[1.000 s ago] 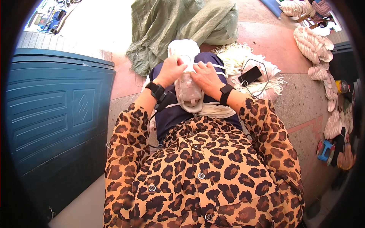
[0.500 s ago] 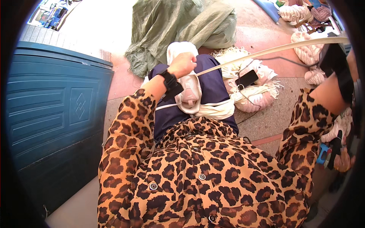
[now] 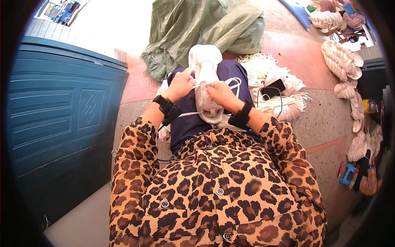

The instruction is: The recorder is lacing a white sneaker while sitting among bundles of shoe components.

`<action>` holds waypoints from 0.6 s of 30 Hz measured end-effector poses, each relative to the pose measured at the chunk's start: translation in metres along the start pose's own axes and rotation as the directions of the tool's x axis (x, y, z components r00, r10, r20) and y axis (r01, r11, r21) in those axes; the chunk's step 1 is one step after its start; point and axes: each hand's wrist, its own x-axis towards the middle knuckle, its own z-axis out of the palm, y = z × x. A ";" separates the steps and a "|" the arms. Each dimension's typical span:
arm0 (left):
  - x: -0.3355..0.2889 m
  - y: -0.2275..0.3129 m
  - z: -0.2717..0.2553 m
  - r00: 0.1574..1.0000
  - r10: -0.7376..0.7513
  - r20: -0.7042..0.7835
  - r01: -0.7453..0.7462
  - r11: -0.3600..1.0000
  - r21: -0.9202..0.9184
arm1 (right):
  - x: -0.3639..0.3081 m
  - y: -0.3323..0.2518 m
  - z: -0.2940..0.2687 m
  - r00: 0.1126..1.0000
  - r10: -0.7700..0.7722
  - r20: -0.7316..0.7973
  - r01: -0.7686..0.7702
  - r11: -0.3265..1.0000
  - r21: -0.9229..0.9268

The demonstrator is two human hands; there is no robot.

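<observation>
A pale sneaker (image 3: 204,73) lies lengthwise across my thighs, between my two hands. At its left edge my left hand (image 3: 182,85) is closed, the fingertips against the upper. My right hand (image 3: 224,96) pinches a white shoelace (image 3: 235,82) over the middle of the shoe, and a loop of it stands out past the fingers. My fingertips nearly meet there, so the eyelets are partly hidden. More white lace (image 3: 190,114) crosses my dark trousers near the lap. Black bands sit on both wrists.
Right of my knees, a dark phone (image 3: 273,89) with a cable rests on bundled white laces (image 3: 294,99). Ahead lies a green woven sheet (image 3: 201,29). A blue door panel (image 3: 61,119) stands close on the left. Pale shoes (image 3: 339,59) are piled at the far right.
My right hand has come back from the far right to the shoe, and the stretched lace now hangs in a loop. My left hand has moved down along the shoe's left side.
</observation>
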 end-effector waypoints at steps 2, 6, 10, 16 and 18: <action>-0.003 0.004 -0.002 0.993 -0.111 0.037 0.117 0.959 -0.258 | 0.003 -0.001 0.007 0.994 0.111 0.023 -0.112 0.991 0.077; -0.007 0.015 -0.011 0.965 -0.246 0.094 0.263 0.883 -0.388 | 0.019 -0.003 0.009 0.982 0.160 0.098 -0.153 0.985 -0.078; -0.005 0.027 -0.020 0.958 -0.271 0.095 0.280 0.803 -0.526 | 0.032 0.000 -0.001 0.979 0.114 0.170 -0.036 0.912 -0.409; 0.003 0.040 -0.026 0.935 -0.327 0.139 0.335 0.683 -0.649 | 0.014 -0.030 -0.018 0.967 0.139 0.213 -0.063 0.942 -0.330; 0.003 0.044 -0.026 0.923 -0.346 0.168 0.353 0.593 -0.723 | -0.007 -0.052 -0.063 0.905 0.032 0.424 -0.246 0.853 0.460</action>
